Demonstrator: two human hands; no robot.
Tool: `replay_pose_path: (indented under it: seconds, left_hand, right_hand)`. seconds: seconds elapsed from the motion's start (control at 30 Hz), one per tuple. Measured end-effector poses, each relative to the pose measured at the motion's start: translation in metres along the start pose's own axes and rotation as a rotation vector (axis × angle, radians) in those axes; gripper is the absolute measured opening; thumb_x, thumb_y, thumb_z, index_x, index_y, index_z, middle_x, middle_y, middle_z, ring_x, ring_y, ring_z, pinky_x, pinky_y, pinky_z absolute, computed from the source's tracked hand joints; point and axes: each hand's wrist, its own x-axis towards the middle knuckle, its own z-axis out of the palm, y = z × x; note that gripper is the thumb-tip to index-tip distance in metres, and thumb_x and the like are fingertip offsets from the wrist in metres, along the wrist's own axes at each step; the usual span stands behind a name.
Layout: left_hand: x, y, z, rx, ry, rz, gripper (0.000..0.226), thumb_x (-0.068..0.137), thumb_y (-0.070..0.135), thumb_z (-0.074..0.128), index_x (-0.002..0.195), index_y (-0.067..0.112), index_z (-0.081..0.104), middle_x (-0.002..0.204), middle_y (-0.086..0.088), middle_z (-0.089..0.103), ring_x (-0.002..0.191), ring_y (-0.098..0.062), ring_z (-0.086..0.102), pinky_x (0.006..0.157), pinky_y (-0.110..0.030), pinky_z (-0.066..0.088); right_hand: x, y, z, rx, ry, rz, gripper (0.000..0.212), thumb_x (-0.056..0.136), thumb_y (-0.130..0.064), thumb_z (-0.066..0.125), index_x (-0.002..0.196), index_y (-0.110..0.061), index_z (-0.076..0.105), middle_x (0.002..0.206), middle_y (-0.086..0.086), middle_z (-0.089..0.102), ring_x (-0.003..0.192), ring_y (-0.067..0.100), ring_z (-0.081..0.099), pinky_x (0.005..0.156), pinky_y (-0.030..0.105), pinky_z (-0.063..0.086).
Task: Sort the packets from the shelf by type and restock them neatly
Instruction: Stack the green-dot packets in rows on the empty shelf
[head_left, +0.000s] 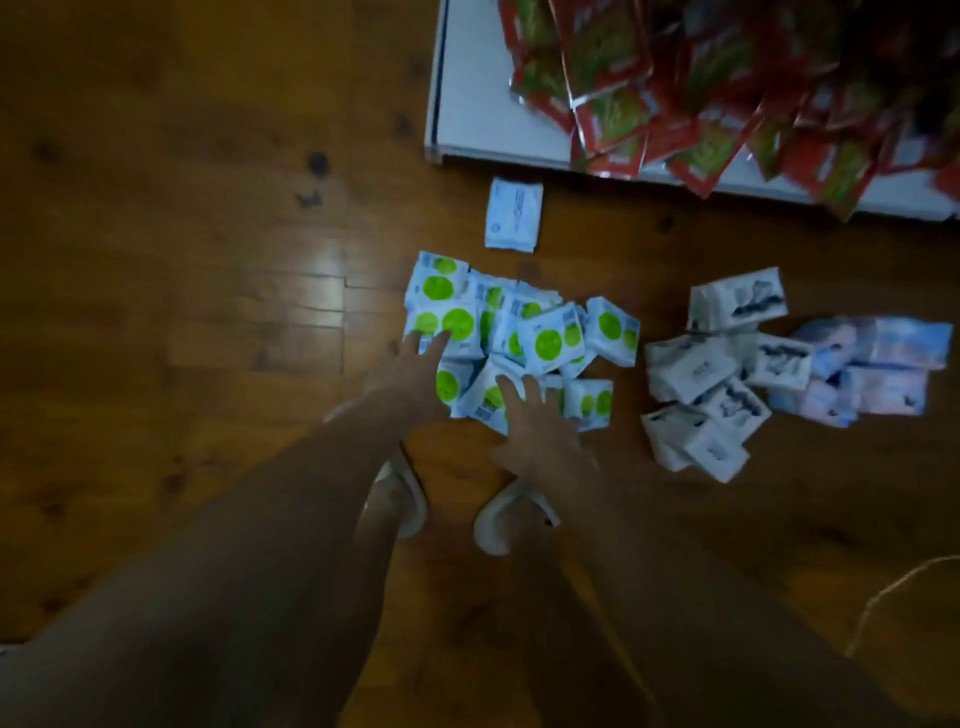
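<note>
Floor: a brown wooden plank floor (182, 260) fills the view and carries every pile of packets.
Shelf: a white flat shelf board (467, 104) lies at the upper right, well apart from both hands.
Red packets: a heap of shiny red and green foil packets (701, 93) covers the shelf board and hangs over its near edge.
Green-dot packets: a loose pile of white packets with bright green circles (519, 332) sits on the floor at centre, directly under and ahead of the hands.
Black-print packets: a pile of white packets with black print (711, 379) lies just right of the green-dot pile, near the right hand but apart from it.
Blue packets: a few pale blue and pink packets (878, 364) touch the right side of the black-print pile.
Single packet: one white and pale blue packet (514, 214) lies alone on the floor between the shelf and the green-dot pile.
Left hand: the left hand (410, 369) has its fingers spread, fingertips resting on the left edge of the green-dot pile.
Right hand: the right hand (540, 431) has its fingers spread, laid flat on the near edge of the same pile; nothing is pinched.
Footwear: two white slippers (498, 519) show on the floor beneath the forearms.
</note>
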Motion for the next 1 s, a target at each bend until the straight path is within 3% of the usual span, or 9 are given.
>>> replay_pose_path:
  seconds: [0.17, 0.23, 0.4, 0.47, 0.53, 0.63, 0.8, 0.9, 1.0]
  left_hand:
    - [0.1, 0.006, 0.029, 0.124, 0.121, 0.029, 0.12, 0.077, 0.031, 0.082, 0.151, 0.044, -0.012, 0.162, -0.002, -0.013, 0.149, -0.036, -0.006, 0.101, -0.061, 0.039]
    - [0.132, 0.003, 0.038, 0.153, 0.145, 0.056, 0.123, 0.076, 0.028, 0.083, 0.15, 0.045, -0.014, 0.162, -0.001, -0.014, 0.149, -0.034, -0.009, 0.102, -0.066, 0.037]
    - [0.157, 0.003, 0.052, 0.267, 0.216, 0.11, 0.119, 0.071, 0.031, 0.084, 0.152, 0.039, -0.002, 0.146, -0.016, 0.028, 0.135, -0.04, 0.029, 0.107, -0.064, 0.029]
    - [0.146, 0.006, 0.046, 0.251, 0.256, 0.116, 0.112, 0.069, 0.033, 0.084, 0.15, 0.038, 0.007, 0.138, -0.021, 0.032, 0.123, -0.044, 0.039, 0.103, -0.058, 0.036]
    - [0.121, 0.013, 0.029, 0.203, 0.267, 0.079, 0.104, 0.07, 0.036, 0.083, 0.147, 0.038, 0.014, 0.135, -0.021, 0.03, 0.116, -0.045, 0.041, 0.09, -0.053, 0.044]
    - [0.061, 0.027, -0.011, 0.119, 0.287, 0.011, 0.086, 0.071, 0.042, 0.078, 0.141, 0.034, 0.028, 0.133, -0.017, 0.028, 0.114, -0.044, 0.041, 0.081, -0.049, 0.045]
    - [-0.089, 0.066, -0.105, -0.151, 0.366, -0.054, 0.078, 0.072, 0.053, 0.075, 0.129, 0.012, 0.04, 0.136, -0.013, 0.029, 0.109, -0.041, 0.05, 0.076, -0.044, 0.044]
    - [-0.195, 0.089, -0.163, -0.304, 0.478, -0.103, 0.086, 0.073, 0.066, 0.069, 0.13, 0.008, 0.041, 0.13, -0.011, 0.044, 0.102, -0.035, 0.057, 0.073, -0.04, 0.047]
    - [-0.28, 0.101, -0.214, -0.524, 0.595, -0.045, 0.078, 0.077, 0.061, 0.071, 0.126, 0.006, 0.047, 0.108, -0.008, 0.05, 0.096, -0.025, 0.052, 0.074, -0.035, 0.043]
  right_hand:
    - [0.075, 0.014, 0.078, -0.187, 0.084, -0.038, 0.104, 0.083, -0.049, 0.071, 0.153, -0.038, -0.006, 0.161, 0.005, -0.004, 0.147, 0.041, 0.004, 0.107, 0.069, 0.027]
    - [0.099, 0.018, 0.096, -0.202, 0.131, -0.052, 0.1, 0.086, -0.04, 0.07, 0.152, -0.039, -0.005, 0.161, 0.007, -0.003, 0.147, 0.042, 0.005, 0.108, 0.07, 0.024]
    - [0.119, 0.026, 0.117, -0.253, 0.364, -0.039, 0.084, 0.074, -0.019, 0.076, 0.141, -0.036, 0.029, 0.14, 0.012, 0.045, 0.12, 0.04, 0.049, 0.087, 0.066, 0.047]
    - [0.108, 0.03, 0.108, -0.222, 0.353, -0.061, 0.083, 0.075, -0.024, 0.077, 0.141, -0.038, 0.029, 0.139, 0.013, 0.045, 0.118, 0.039, 0.048, 0.087, 0.064, 0.048]
    - [0.087, 0.036, 0.085, -0.147, 0.253, -0.051, 0.086, 0.083, -0.037, 0.072, 0.149, -0.042, 0.018, 0.15, 0.013, 0.027, 0.13, 0.039, 0.034, 0.096, 0.061, 0.042]
    - [0.033, 0.034, 0.032, 0.217, 0.188, 0.088, 0.083, 0.082, -0.05, 0.07, 0.15, -0.041, 0.021, 0.153, 0.011, 0.017, 0.135, 0.04, 0.027, 0.101, 0.057, 0.041]
    - [-0.091, 0.011, -0.084, 1.063, 0.16, 0.304, 0.079, 0.057, -0.065, 0.078, 0.121, -0.036, 0.042, 0.137, 0.007, 0.046, 0.112, 0.028, 0.057, 0.084, 0.047, 0.057]
    - [-0.181, -0.003, -0.162, 1.376, 0.151, 0.4, 0.101, 0.066, -0.055, 0.083, 0.148, -0.029, 0.029, 0.151, -0.003, 0.034, 0.126, 0.027, 0.05, 0.07, 0.044, 0.061]
    - [-0.257, -0.008, -0.22, 1.603, 0.161, 0.382, 0.108, 0.073, -0.054, 0.08, 0.155, -0.028, 0.015, 0.159, -0.003, 0.021, 0.133, 0.029, 0.042, 0.072, 0.046, 0.061]
